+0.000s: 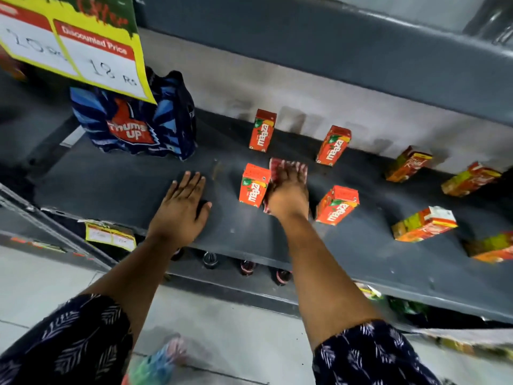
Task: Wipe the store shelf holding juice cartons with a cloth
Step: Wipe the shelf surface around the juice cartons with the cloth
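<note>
A dark grey store shelf (116, 179) carries several small orange juice cartons. My right hand (288, 195) presses a red and white cloth (287, 166) flat on the shelf. It lies between two upright cartons, one to its left (254, 186) and one to its right (337, 205). Two more orange cartons (262, 130) (333, 145) stand behind it near the back wall. My left hand (181, 205) rests flat on the bare shelf with fingers spread, holding nothing.
A blue shrink-wrapped pack of soda bottles (133, 120) stands at the left rear under a yellow price sign (75, 43). Several yellow-and-red cartons (424, 223) sit at the right. Bottle caps (247, 266) show on the shelf below.
</note>
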Available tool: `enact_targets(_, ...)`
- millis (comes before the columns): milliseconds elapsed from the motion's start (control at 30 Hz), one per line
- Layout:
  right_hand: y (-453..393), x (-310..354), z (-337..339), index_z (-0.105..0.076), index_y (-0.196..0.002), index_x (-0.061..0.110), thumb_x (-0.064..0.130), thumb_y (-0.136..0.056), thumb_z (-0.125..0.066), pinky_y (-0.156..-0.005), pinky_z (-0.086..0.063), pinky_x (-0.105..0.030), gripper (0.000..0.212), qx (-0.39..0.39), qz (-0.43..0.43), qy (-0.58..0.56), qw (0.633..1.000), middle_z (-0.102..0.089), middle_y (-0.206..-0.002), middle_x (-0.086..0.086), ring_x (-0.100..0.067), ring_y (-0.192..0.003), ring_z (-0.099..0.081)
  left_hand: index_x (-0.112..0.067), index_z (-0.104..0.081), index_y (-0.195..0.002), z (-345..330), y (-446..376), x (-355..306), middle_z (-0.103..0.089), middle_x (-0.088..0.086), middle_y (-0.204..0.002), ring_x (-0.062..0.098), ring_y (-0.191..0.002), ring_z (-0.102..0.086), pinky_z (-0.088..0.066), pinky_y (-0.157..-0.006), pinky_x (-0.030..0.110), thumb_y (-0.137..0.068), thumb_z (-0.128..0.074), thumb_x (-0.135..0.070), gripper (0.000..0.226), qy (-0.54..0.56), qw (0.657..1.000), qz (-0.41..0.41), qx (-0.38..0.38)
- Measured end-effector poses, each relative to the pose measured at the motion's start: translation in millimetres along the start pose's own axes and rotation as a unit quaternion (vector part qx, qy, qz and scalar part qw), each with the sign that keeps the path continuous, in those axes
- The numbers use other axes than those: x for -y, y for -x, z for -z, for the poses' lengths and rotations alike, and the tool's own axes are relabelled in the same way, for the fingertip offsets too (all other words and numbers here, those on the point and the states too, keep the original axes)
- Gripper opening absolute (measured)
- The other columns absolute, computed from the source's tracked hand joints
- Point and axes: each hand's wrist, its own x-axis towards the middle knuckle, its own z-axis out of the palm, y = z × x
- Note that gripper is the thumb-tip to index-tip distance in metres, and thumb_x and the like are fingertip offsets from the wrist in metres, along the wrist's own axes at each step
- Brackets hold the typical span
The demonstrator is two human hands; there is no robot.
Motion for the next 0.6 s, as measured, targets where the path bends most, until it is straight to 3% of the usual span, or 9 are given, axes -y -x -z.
enact_targets(133,78.0,18.0,9.4,-0.025,-0.146,0.010,0.015,-0.087,-0.048,-0.119,-0.007,-0.045,0.063,-0.056,-0.053,-0.111,0.991,-0.017,-0.156,-0.016,-0.037,-0.144,-0.002,0.000,-0.031,-0.141,-0.1,-0.1,-1.2,-0.032,0.017,-0.149,0.026,-0.141,-0.015,-0.007,-0.115,0.041,-0.088,-0.025,-0.045,0.070,-0.003,1.000,0.001,-0.001)
enact_targets(267,139.6,25.0,10.7,-0.041,-0.139,0.013,0.012,-0.087,-0.044,-0.117,-0.022,-0.045,0.052,-0.045,-0.046,-0.133,0.989,-0.033,-0.152,-0.012,-0.035,-0.143,-0.015,0.001,-0.031,-0.141,-1.0,-2.3,-0.2,-0.032,0.018,-0.149,0.027,-0.141,-0.014,-0.008,-0.115,0.041,-0.091,-0.036,-0.036,0.062,-0.009,1.000,0.002,0.004)
enact_targets(433,193.3,25.8,26.7,-0.048,-0.135,0.017,0.017,-0.088,-0.048,-0.105,-0.038,-0.042,0.046,-0.001,-0.041,-0.087,0.995,-0.045,-0.145,-0.012,-0.036,-0.132,-0.041,0.002,-0.027,-0.142,2.2,1.2,-4.4,-0.027,0.018,-0.151,0.027,-0.142,-0.010,0.000,-0.114,0.038,-0.095,-0.041,-0.029,0.058,-0.019,1.000,-0.003,0.012)
enact_targets(533,211.1,29.7,43.9,-0.057,-0.118,0.023,0.019,-0.087,-0.051,-0.081,-0.051,-0.040,0.032,0.011,-0.062,-0.069,0.996,-0.067,-0.114,-0.013,-0.037,-0.100,-0.063,0.002,-0.025,-0.143,8.1,4.0,-10.0,-0.023,0.017,-0.152,0.027,-0.142,-0.008,0.001,-0.114,0.040,-0.096,-0.040,-0.032,0.060,-0.026,0.999,0.008,0.032)
enact_targets(600,217.3,32.2,53.1,-0.061,-0.105,0.025,0.020,-0.084,-0.053,-0.072,-0.051,-0.037,0.023,0.012,-0.090,-0.067,0.994,-0.072,-0.095,-0.011,-0.036,-0.088,-0.066,0.002,-0.025,-0.143,13.8,8.0,-13.2,-0.022,0.017,-0.153,0.027,-0.142,-0.008,0.000,-0.113,0.041,-0.096,-0.040,-0.035,0.062,-0.027,0.999,0.013,0.041)
